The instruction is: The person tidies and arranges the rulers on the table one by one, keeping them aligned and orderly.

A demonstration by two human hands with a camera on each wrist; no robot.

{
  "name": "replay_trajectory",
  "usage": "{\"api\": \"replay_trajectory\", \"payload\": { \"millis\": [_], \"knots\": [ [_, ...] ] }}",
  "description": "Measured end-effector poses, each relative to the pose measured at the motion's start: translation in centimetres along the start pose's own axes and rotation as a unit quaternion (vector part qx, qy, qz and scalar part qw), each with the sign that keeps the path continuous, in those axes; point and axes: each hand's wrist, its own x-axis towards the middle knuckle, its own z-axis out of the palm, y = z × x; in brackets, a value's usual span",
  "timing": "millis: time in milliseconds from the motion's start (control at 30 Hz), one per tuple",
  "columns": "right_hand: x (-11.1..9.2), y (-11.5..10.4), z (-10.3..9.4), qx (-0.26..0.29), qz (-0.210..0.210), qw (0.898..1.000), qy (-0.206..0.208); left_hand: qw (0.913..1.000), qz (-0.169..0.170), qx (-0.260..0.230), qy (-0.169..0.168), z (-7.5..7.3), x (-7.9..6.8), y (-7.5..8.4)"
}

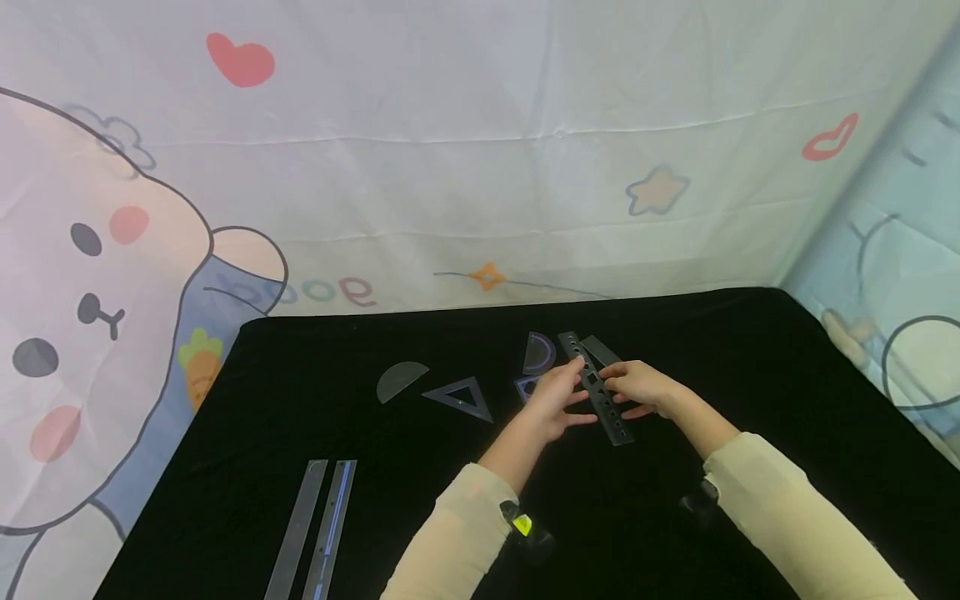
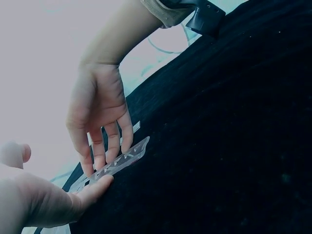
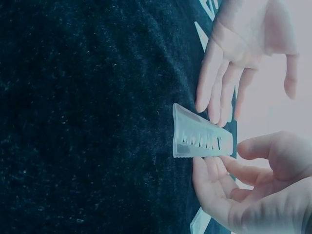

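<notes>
A clear stencil ruler (image 1: 615, 425) with a row of cut-out shapes lies slantwise on the black cloth between both hands. My left hand (image 1: 551, 402) is at its left edge, fingers extended and touching or very near it; the thumb stands apart in the left wrist view. On the other side, my right hand (image 1: 640, 387) has its fingertips against the right edge, its thumb (image 3: 258, 146) away from the ruler. A second clear ruler (image 1: 597, 348) lies behind, partly hidden by the stencil ruler and right hand.
Left of the hands lie a semicircular protractor (image 1: 401, 380), a triangle set square (image 1: 468, 402), a smaller purple-marked protractor (image 1: 538, 354) and a partly hidden blue-edged piece (image 1: 527, 387). Two long straight rulers, one plain (image 1: 297, 533) and one blue-striped (image 1: 330, 533), lie at front left.
</notes>
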Motion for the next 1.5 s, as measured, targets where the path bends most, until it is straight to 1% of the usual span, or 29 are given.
{"api": "replay_trajectory", "payload": {
  "millis": [267, 467, 933, 1233, 1500],
  "knots": [
    [-0.1, 0.4, -0.1, 0.027, -0.004, 1.000, 0.005, 0.9992, 0.000, -0.013, 0.037, 0.5, 0.0, -0.4],
    [-0.2, 0.7, -0.4, 0.044, -0.016, 0.999, 0.007, 0.9985, 0.000, -0.016, 0.053, 0.7, -0.3, -0.2],
    [-0.3, 1.1, -0.5, 0.051, -0.022, 0.998, -0.001, 0.9979, -0.003, -0.021, 0.061, 0.8, -0.5, -0.1],
    [-0.5, 1.1, -0.4, 0.045, -0.026, 0.999, 0.006, 0.9979, -0.006, -0.026, 0.059, 0.8, -0.7, -0.1],
    [-0.5, 1.3, -0.2, 0.048, -0.019, 0.999, 0.015, 0.9978, -0.016, -0.036, 0.054, 0.7, -0.8, 0.1]
  ]
}}
